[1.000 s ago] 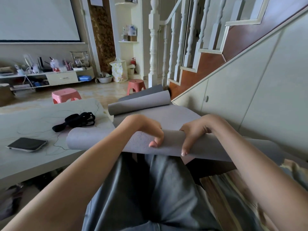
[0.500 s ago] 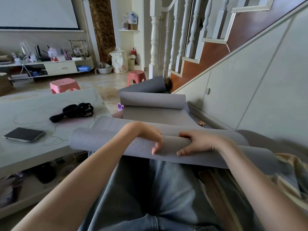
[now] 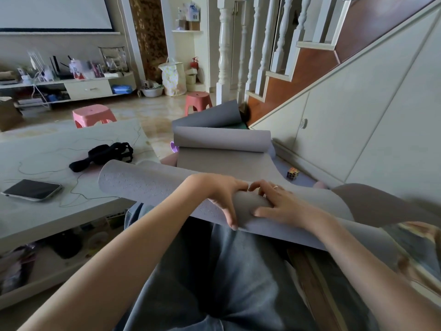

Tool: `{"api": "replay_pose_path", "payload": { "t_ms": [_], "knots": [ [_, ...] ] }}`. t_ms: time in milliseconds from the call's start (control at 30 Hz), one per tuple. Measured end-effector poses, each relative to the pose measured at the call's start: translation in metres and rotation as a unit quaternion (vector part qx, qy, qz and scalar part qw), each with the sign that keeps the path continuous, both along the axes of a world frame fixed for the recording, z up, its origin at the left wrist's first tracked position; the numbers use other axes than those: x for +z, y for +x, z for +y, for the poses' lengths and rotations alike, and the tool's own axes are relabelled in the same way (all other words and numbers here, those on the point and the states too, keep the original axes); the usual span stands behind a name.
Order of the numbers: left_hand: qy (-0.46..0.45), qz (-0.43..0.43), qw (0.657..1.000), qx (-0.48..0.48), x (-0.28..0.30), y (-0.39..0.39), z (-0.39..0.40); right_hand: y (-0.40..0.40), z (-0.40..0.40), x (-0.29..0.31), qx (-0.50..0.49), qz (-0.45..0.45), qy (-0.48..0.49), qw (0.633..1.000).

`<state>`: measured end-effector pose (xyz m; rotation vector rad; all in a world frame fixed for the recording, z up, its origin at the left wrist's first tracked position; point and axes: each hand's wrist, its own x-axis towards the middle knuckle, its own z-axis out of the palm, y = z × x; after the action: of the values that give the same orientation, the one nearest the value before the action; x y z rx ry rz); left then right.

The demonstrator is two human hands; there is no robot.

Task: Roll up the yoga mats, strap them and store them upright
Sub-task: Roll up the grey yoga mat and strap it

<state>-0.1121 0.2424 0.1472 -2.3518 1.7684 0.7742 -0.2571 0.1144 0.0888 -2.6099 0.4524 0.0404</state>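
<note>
A grey yoga mat point(image 3: 143, 185) lies across my lap as a loose roll, its left end over the table edge. My left hand point(image 3: 219, 199) wraps over the middle of the roll, thumb below. Beside it my right hand point(image 3: 279, 206) curls over the top of the same roll, a ring on one finger. The unrolled part of the mat runs forward to a curled far end point(image 3: 222, 139). Another grey mat point(image 3: 210, 115) lies curled behind it on the floor. A black strap point(image 3: 102, 156) lies on the table, apart from both hands.
A pale low table point(image 3: 47, 211) stands at my left with a phone point(image 3: 32, 189) on it. Two pink stools point(image 3: 93, 114) are on the floor beyond. A small cube puzzle point(image 3: 293, 173) sits by the white stair cabinet point(image 3: 358, 127) on the right.
Both hands have shifted over the roll and the roll has turned forward. The camera tilted down, so the far curled end and the cube puzzle now show.
</note>
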Motion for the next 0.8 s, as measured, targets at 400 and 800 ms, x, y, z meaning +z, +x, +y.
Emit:
{"api": "replay_pose_path", "payload": {
  "t_ms": [400,800],
  "knots": [
    [0.074,-0.099,0.992,-0.018,0.005,0.003,-0.018,0.022,0.031,-0.026,-0.168,-0.139,-0.207,0.954],
    [-0.008,-0.136,0.986,-0.096,0.001,-0.015,-0.004,-0.001,0.037,-0.006,-0.139,-0.042,-0.21,0.967]
  ]
}}
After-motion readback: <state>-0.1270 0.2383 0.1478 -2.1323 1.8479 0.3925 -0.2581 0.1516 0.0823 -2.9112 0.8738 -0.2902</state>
